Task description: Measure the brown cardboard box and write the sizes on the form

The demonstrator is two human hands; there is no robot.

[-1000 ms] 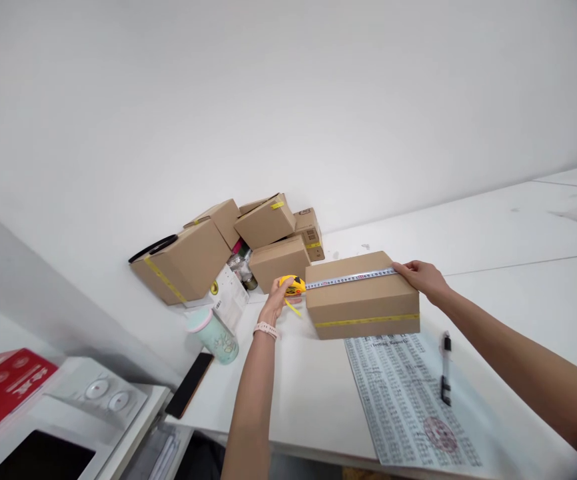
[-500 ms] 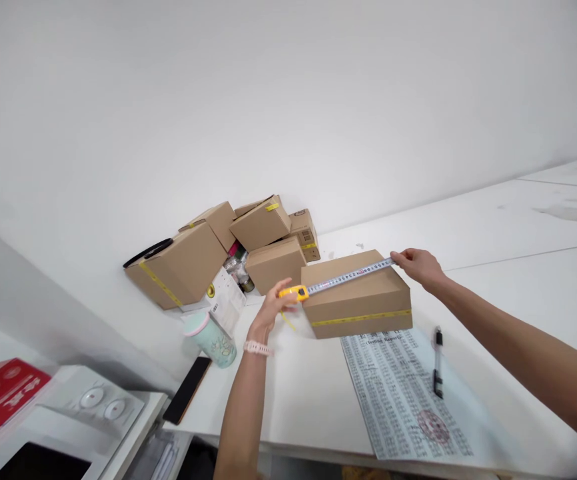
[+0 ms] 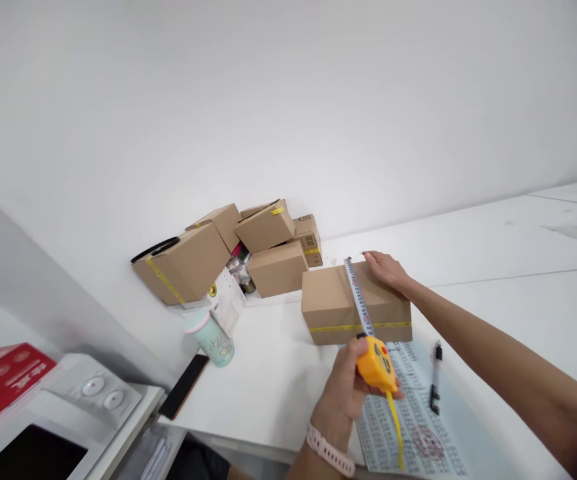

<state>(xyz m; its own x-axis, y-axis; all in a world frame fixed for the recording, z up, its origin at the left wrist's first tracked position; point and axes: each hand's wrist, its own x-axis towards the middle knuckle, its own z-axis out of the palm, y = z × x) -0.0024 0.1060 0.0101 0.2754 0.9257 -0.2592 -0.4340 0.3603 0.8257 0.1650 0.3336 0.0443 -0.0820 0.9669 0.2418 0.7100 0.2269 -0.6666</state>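
In my left hand (image 3: 346,380) is a yellow tape measure (image 3: 376,363), held in front of a cardboard box (image 3: 328,293). Its silver blade (image 3: 358,293) runs out across the box's top, from the near edge to just past the far edge. A yellow strap dangles from the case. My right hand (image 3: 386,272) lies flat on the box's top right part, beside the blade, with its fingers stretched out. Yellow tape crosses the box's front face. Under the box's near side lies a printed sheet (image 3: 388,427), partly hidden by my left hand.
A black pen (image 3: 435,379) lies on the sheet's right side. Several cardboard boxes (image 3: 278,270) are stacked against the wall. To the left stand a mint tumbler (image 3: 213,341), a dark flat object (image 3: 184,387) and a white appliance (image 3: 78,407) with dials.
The tape measure went from lying along the box's length to across its width. My left hand came right and nearer; my right hand let go of the blade's end and flattened onto the box.
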